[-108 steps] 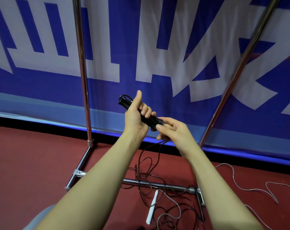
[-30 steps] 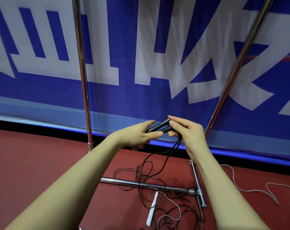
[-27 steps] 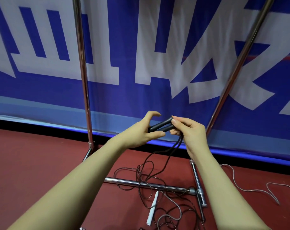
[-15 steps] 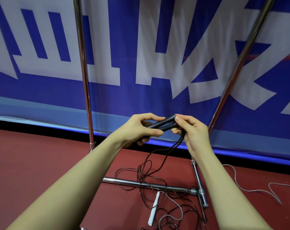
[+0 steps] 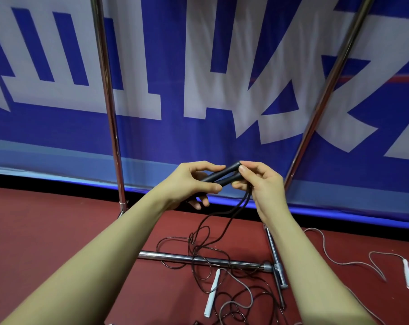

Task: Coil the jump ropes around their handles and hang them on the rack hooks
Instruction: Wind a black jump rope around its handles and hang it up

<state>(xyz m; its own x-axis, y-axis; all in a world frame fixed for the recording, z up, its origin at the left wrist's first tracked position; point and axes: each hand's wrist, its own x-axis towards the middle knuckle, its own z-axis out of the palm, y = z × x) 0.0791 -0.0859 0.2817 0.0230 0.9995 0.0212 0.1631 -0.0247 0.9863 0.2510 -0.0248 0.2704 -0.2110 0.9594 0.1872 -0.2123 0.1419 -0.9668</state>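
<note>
Left hand [image 5: 191,184] curled round the near ends of two black handles [image 5: 224,175], thumb underneath, fingers over the top; right hand [image 5: 261,184] pinching the far ends between thumb and fingertips, palm turned inward. Handles held side by side, roughly parallel, tilted up toward the right, touching or nearly so. Black rope [image 5: 224,221] leaving the handles under the right hand in two strands, dropping to the red floor [image 5: 46,231] and spreading there in loose loops across the low crossbar [image 5: 198,258] of the metal rack [image 5: 109,113]. No turns of rope round the handles yet; judged as the very start of coiling. For a clean coil: handles kept pressed together and level in the left grip, right hand freed to take up both strands close to the handle ends, first turn laid tight against that end, each later turn snug beside the last, slack drawn steadily upward to stop the floor loops knotting or snagging on the crossbar. Likely trouble: tangling with the white rope [image 5: 339,261], whose one white handle [image 5: 211,294] lies among the black loops, the other white handle [image 5: 408,275] well apart at far right. Rack hooks not in view; only two uprights visible against the blue banner [image 5: 175,66]
</note>
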